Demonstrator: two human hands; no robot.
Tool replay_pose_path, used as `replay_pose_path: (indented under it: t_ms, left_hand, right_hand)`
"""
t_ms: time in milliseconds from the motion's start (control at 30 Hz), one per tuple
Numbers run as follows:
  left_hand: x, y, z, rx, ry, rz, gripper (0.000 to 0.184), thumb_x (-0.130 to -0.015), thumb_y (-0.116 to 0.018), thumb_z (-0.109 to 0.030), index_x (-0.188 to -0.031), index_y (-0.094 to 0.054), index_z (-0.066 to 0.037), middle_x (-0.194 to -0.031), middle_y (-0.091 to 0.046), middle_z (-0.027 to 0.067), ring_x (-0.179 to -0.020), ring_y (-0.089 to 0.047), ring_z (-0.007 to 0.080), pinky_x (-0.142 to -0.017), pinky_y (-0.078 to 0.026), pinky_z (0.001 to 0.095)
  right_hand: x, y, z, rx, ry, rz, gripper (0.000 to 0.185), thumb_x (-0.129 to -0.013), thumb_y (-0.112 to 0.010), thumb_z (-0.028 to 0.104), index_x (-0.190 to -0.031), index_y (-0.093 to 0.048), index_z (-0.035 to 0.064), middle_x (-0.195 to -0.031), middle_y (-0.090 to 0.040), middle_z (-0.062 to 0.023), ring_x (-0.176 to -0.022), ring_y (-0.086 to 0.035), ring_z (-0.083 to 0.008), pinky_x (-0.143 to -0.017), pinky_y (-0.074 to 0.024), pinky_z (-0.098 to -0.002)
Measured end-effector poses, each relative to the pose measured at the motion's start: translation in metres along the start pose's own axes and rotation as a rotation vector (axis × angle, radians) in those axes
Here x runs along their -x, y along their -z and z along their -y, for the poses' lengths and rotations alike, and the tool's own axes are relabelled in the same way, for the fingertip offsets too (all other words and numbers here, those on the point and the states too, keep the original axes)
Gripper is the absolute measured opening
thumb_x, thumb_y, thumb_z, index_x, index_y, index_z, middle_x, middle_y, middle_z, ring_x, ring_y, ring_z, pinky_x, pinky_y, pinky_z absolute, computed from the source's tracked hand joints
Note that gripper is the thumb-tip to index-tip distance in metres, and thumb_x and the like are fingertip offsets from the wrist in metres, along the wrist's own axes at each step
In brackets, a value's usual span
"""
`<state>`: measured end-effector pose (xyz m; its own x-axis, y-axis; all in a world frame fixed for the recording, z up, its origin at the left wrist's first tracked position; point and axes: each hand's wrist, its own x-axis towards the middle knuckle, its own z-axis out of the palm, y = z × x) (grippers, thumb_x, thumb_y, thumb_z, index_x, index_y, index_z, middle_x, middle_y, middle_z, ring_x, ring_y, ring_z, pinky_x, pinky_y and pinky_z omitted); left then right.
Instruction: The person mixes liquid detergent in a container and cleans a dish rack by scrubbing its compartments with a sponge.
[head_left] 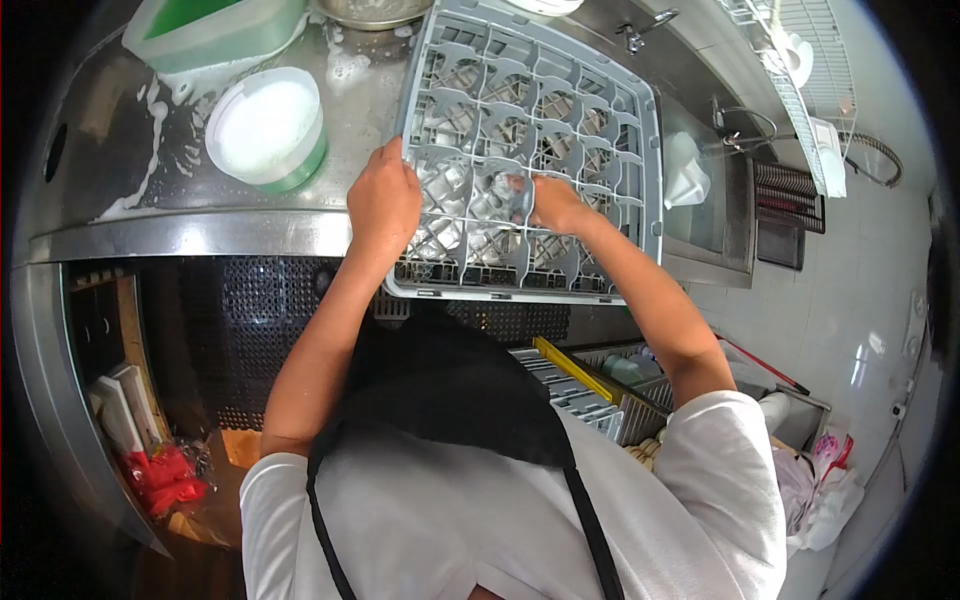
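Note:
A grey compartment dish rack (650, 150) sits over the steel sink counter in front of me. My left hand (385, 200) is closed on the rack's left edge. Inside one of the middle compartments, my right hand (562, 206) has its fingers closed around a clear glass (516, 197); its fingertips are partly hidden by the dividers. More clear glasses (443, 187) stand in the compartments on the left side of the rack.
To the left stand a round tub (265, 130) of white foam over green liquid and a rectangular green-tinted container (215, 45). A metal bowl (372, 10) lies behind. Faucet (645, 32) and wire shelf (790, 90) are at the back right. Foam streaks the steel counter (100, 140).

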<state>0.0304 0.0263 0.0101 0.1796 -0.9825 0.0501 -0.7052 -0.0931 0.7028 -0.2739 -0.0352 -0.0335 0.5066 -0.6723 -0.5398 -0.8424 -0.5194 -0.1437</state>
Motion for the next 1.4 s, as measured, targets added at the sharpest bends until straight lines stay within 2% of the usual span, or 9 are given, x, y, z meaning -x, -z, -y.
replay_pose_path:
  t_ms: [167,267,533,767,900,1033,1133,1267,1400]
  left_hand:
    - [0.001,0.0,0.001,-0.023,0.021,0.028,0.036,-0.094,-0.054,-0.011,-0.128,-0.058,0.0,-0.111,-0.067,0.0208,-0.093,-0.068,0.0401,-0.08,-0.054,0.0494]
    - [-0.003,0.001,0.003,-0.025,0.01,0.028,0.037,-0.094,-0.053,-0.013,-0.129,-0.058,-0.001,-0.113,-0.067,0.0202,-0.095,-0.067,0.0406,-0.081,-0.054,0.0501]
    - [-0.002,0.009,-0.002,-0.028,0.055,0.092,0.042,-0.095,-0.051,-0.017,-0.133,-0.057,-0.001,-0.12,-0.066,0.0236,-0.106,-0.064,0.0424,-0.089,-0.05,0.0502]
    - [-0.004,0.005,0.003,0.004,0.049,0.078,0.043,-0.096,-0.051,-0.017,-0.134,-0.057,0.001,-0.12,-0.066,0.0262,-0.107,-0.064,0.0435,-0.092,-0.05,0.0497]
    - [-0.006,0.003,0.006,-0.045,0.006,0.055,0.039,-0.095,-0.052,-0.013,-0.131,-0.058,0.0,-0.116,-0.067,0.0219,-0.099,-0.067,0.0403,-0.085,-0.053,0.0494]
    - [-0.006,0.006,0.003,-0.042,0.028,0.073,0.04,-0.095,-0.051,-0.014,-0.132,-0.058,0.0,-0.115,-0.067,0.0223,-0.099,-0.067,0.0405,-0.085,-0.053,0.0495]
    - [-0.006,0.004,0.004,-0.039,0.027,0.087,0.04,-0.095,-0.051,-0.013,-0.132,-0.057,0.0,-0.114,-0.067,0.0223,-0.098,-0.067,0.0407,-0.085,-0.053,0.0496]
    - [-0.006,0.008,-0.001,-0.045,0.017,0.089,0.04,-0.095,-0.053,-0.014,-0.133,-0.057,-0.001,-0.112,-0.068,0.0222,-0.1,-0.067,0.0407,-0.086,-0.052,0.0497]
    - [-0.009,0.004,0.003,-0.008,0.067,0.105,0.039,-0.095,-0.054,-0.014,-0.132,-0.058,-0.001,-0.112,-0.068,0.0223,-0.102,-0.066,0.0408,-0.087,-0.052,0.0499]
  right_hand:
    - [-0.003,0.0,0.01,-0.339,-0.034,-0.033,0.06,-0.077,-0.076,0.027,-0.13,-0.06,0.0027,-0.118,-0.067,-0.0255,-0.108,-0.066,-0.0403,-0.098,-0.0515,-0.0456]
    - [-0.005,-0.004,0.007,-0.305,0.022,-0.097,0.035,-0.078,-0.067,0.019,-0.108,-0.069,0.0023,-0.104,-0.072,-0.0224,-0.101,-0.069,-0.0404,-0.089,-0.055,-0.0458]
    - [0.012,0.029,0.039,0.037,-0.225,0.072,0.035,-0.079,-0.064,0.029,-0.091,-0.073,-0.0022,-0.097,-0.072,-0.026,-0.094,-0.072,-0.0387,-0.083,-0.0567,-0.0451]
    - [-0.002,-0.011,0.023,-1.522,-0.419,-0.142,0.033,-0.093,-0.058,0.018,-0.119,-0.062,-0.0022,-0.091,-0.07,-0.0143,-0.083,-0.069,-0.0235,-0.077,-0.0552,-0.0425]
    - [0.032,0.001,0.018,-0.507,-0.014,-0.217,0.038,-0.088,-0.054,0.007,-0.125,-0.058,-0.0016,-0.097,-0.069,-0.0252,-0.09,-0.07,-0.0356,-0.085,-0.0547,-0.0463]
    - [0.061,0.038,0.036,-0.132,0.015,-0.008,0.037,-0.084,-0.05,0.014,-0.112,-0.064,-0.0056,-0.102,-0.067,-0.0297,-0.1,-0.064,-0.0436,-0.09,-0.05,-0.0494]
    - [0.039,0.034,0.031,-0.16,0.114,0.144,0.038,-0.085,-0.047,0.021,-0.101,-0.067,-0.0079,-0.103,-0.067,-0.0295,-0.11,-0.062,-0.0417,-0.096,-0.0478,-0.0496]
    - [0.009,-0.023,-0.001,-0.163,0.163,-0.134,0.038,-0.083,-0.049,0.023,-0.09,-0.068,-0.0089,-0.105,-0.066,-0.0309,-0.11,-0.06,-0.0426,-0.094,-0.0472,-0.0494]
    - [0.012,0.015,0.021,-0.224,-0.051,0.111,0.034,-0.076,-0.059,0.02,-0.092,-0.067,-0.0088,-0.107,-0.067,-0.0313,-0.104,-0.064,-0.0431,-0.089,-0.0498,-0.0493]
